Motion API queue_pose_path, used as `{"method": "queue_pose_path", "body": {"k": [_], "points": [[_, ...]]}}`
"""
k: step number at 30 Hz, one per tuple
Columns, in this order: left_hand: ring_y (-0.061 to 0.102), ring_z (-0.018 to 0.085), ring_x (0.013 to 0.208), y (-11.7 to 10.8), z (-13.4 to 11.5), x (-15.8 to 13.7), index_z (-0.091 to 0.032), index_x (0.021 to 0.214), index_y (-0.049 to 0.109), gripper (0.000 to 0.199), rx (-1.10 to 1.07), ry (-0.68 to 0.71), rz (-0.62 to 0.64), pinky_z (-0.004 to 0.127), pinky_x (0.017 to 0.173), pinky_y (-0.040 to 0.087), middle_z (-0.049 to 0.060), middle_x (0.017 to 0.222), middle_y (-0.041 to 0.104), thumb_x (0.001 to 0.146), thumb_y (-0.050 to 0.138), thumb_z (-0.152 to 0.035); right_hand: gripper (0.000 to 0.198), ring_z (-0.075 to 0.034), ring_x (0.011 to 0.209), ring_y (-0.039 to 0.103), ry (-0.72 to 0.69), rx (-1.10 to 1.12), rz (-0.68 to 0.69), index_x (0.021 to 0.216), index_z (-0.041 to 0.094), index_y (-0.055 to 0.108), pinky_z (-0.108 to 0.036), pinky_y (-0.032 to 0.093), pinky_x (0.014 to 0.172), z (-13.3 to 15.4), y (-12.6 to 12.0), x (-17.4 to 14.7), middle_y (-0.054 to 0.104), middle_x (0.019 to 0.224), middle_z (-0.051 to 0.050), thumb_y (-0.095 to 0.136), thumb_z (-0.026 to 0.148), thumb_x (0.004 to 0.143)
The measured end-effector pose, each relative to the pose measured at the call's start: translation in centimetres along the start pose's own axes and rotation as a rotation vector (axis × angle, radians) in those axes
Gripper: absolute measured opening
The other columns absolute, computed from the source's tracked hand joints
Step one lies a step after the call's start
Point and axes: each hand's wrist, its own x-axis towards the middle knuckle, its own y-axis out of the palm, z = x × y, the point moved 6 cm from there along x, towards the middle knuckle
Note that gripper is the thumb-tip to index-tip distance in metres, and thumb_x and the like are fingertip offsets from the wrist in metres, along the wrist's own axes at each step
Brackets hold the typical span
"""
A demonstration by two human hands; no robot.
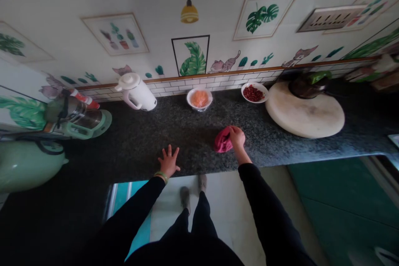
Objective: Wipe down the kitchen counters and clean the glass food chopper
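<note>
My right hand [237, 138] grips a bunched dark pink cloth [223, 140] that lies on the dark speckled countertop [137, 133]. The fingers are closed over the cloth's right side. To the left, my left hand [168, 162] rests on the counter near its front edge, fingers spread and nothing held. A bangle [162, 176] circles that wrist. Behind the hands, against the wall, a white bowl [200, 107] holds an orange food I cannot identify. Farther right is another white bowl [264, 97] with small dark red pieces, perhaps seeds or beans.
A white electric kettle [137, 91] and a green-based glass appliance [90, 124] stand on the left. At far left is a rounded pale green appliance [28, 166]. On the right, a thick round board [305, 112] bears a dark object with something green. A socket panel [332, 18] is on the wall.
</note>
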Motion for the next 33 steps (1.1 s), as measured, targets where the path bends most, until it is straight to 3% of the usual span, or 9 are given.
{"method": "queue_pose_path", "body": {"k": [4, 9, 12, 15, 18, 21, 26, 30, 33], "points": [[0.002, 0.054, 0.158, 0.2, 0.0, 0.1, -0.038, 0.166, 0.017, 0.117, 0.005, 0.007, -0.004, 0.078, 0.112, 0.032, 0.017, 0.176, -0.007, 0.074, 0.089, -0.031, 0.043, -0.024, 0.079, 0.067, -0.144, -0.110, -0.050, 0.102, 0.020, 0.080, -0.034, 0.050, 0.080, 2.8, -3.3, -0.8, 0.078, 0.088, -0.007, 0.054, 0.051, 0.089], [0.003, 0.054, 0.158, 0.6, 0.1, 0.2, -0.039, 0.166, 0.016, 0.118, 0.004, 0.007, -0.020, 0.079, 0.112, 0.032, 0.016, 0.176, -0.007, 0.074, 0.089, -0.029, 0.034, -0.026, 0.100, 0.068, -0.590, -0.288, -0.119, 0.098, 0.023, 0.078, -0.048, 0.035, 0.111, 8.9, -7.6, -1.3, 0.079, 0.103, -0.008, 0.048, 0.039, 0.098], [0.004, 0.053, 0.159, 0.6, 0.1, 0.2, -0.039, 0.166, 0.017, 0.118, 0.008, 0.002, -0.019, 0.078, 0.112, 0.033, 0.016, 0.176, -0.006, 0.074, 0.089, -0.029, 0.028, -0.024, 0.097, 0.069, -0.669, -0.413, 0.210, 0.099, 0.025, 0.078, -0.041, 0.039, 0.105, 9.0, -5.6, -2.1, 0.080, 0.101, -0.007, 0.051, 0.031, 0.097], [0.004, 0.053, 0.159, 0.5, 0.1, 0.1, -0.039, 0.166, 0.017, 0.119, 0.013, -0.002, -0.020, 0.078, 0.112, 0.033, 0.016, 0.176, -0.006, 0.072, 0.090, -0.031, 0.026, -0.019, 0.078, 0.069, -0.602, -0.506, 0.587, 0.096, 0.025, 0.079, -0.029, 0.045, 0.082, 6.4, -2.3, -3.2, 0.079, 0.085, -0.004, 0.053, 0.027, 0.096], [0.003, 0.053, 0.159, 0.3, 0.0, 0.0, -0.039, 0.166, 0.018, 0.120, 0.010, -0.006, -0.012, 0.077, 0.113, 0.032, 0.015, 0.176, -0.008, 0.071, 0.091, -0.031, 0.025, -0.018, 0.073, 0.068, -0.505, -0.456, 0.754, 0.097, 0.025, 0.080, -0.025, 0.044, 0.069, 4.3, 0.3, -2.5, 0.078, 0.083, -0.002, 0.055, 0.026, 0.093], [0.002, 0.052, 0.159, 0.2, 0.0, -0.1, -0.040, 0.166, 0.015, 0.118, 0.005, -0.014, 0.007, 0.077, 0.114, 0.031, 0.013, 0.176, -0.011, 0.073, 0.088, -0.030, 0.027, -0.020, 0.083, 0.070, -0.390, -0.317, 0.582, 0.104, 0.026, 0.079, -0.027, 0.051, 0.076, 3.6, 1.6, 0.8, 0.079, 0.093, -0.003, 0.055, 0.027, 0.091], [0.001, 0.051, 0.159, -0.1, -0.2, -0.3, -0.039, 0.166, 0.016, 0.116, 0.020, -0.021, 0.022, 0.075, 0.115, 0.030, 0.013, 0.176, -0.010, 0.075, 0.086, -0.030, 0.060, -0.034, 0.134, 0.055, -0.296, -0.130, -0.058, 0.141, 0.016, 0.059, -0.051, 0.045, 0.112, 1.3, 2.4, 2.0, 0.059, 0.145, -0.020, 0.061, 0.048, 0.090], [-0.001, 0.051, 0.159, 0.0, -0.1, -0.3, -0.040, 0.166, 0.014, 0.115, 0.022, -0.029, 0.034, 0.076, 0.116, 0.029, 0.012, 0.175, -0.013, 0.076, 0.085, -0.030, 0.083, -0.045, 0.150, 0.033, -0.267, -0.161, -0.118, 0.151, 0.012, 0.046, -0.067, 0.032, 0.117, -2.0, 6.4, -2.7, 0.039, 0.160, -0.029, 0.068, 0.058, 0.085], [-0.001, 0.051, 0.159, 0.0, -0.2, -0.3, -0.039, 0.166, 0.015, 0.115, 0.020, -0.022, 0.028, 0.076, 0.116, 0.029, 0.012, 0.176, -0.012, 0.076, 0.086, -0.029, 0.070, -0.045, 0.152, 0.029, -0.297, -0.168, -0.082, 0.144, 0.017, 0.054, -0.069, 0.028, 0.119, -2.4, 8.2, -3.5, 0.041, 0.160, -0.023, 0.071, 0.047, 0.083]]}}
